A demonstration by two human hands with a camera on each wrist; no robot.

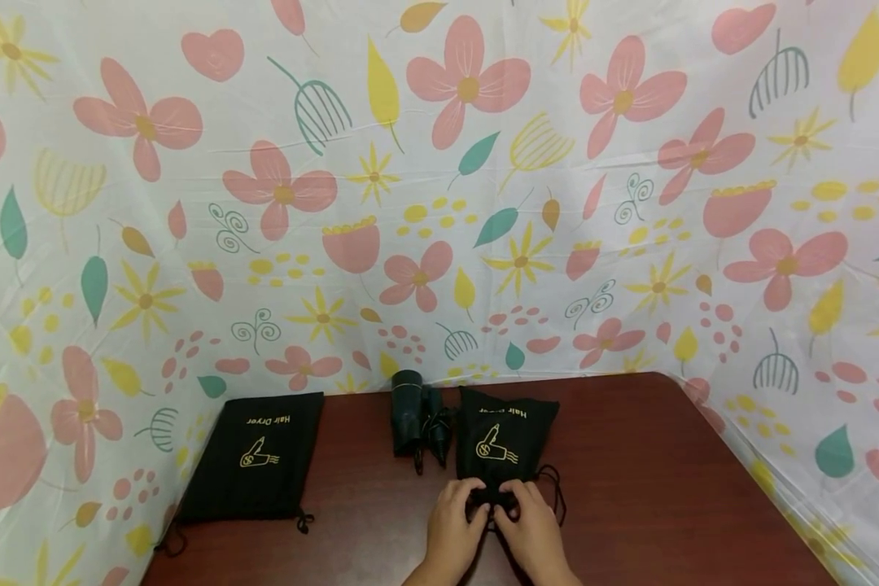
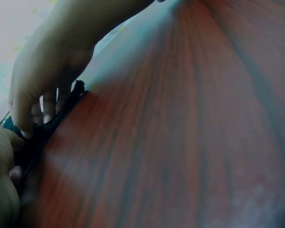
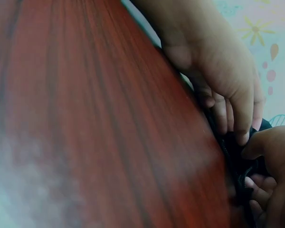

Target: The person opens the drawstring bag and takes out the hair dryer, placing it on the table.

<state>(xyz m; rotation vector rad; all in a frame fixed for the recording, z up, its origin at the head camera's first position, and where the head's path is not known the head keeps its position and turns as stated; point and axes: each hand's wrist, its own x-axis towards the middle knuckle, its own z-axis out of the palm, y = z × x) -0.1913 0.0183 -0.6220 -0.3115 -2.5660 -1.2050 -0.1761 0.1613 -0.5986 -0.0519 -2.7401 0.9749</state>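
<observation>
A black drawstring bag (image 1: 501, 431) printed "Hair Dryer" in gold lies on the table, its mouth toward me. At that mouth, my left hand (image 1: 454, 519) pinches the gathered cloth from the left. My right hand (image 1: 531, 521) pinches the same edge from the right, thumbs close together. The bag's cord (image 1: 558, 488) loops out past the right hand. In the right wrist view, the fingers of both hands curl on the black cloth (image 3: 237, 152). The left wrist view has both hands at its left edge; what is inside the bag is hidden.
A dark folding hair dryer (image 1: 407, 415) with its bundled cable stands just left of the bag. Farther left lies a second, flat black bag (image 1: 256, 456) with the same print. Behind the reddish-brown table (image 1: 630, 456) hangs a flower-patterned cloth (image 1: 425, 203).
</observation>
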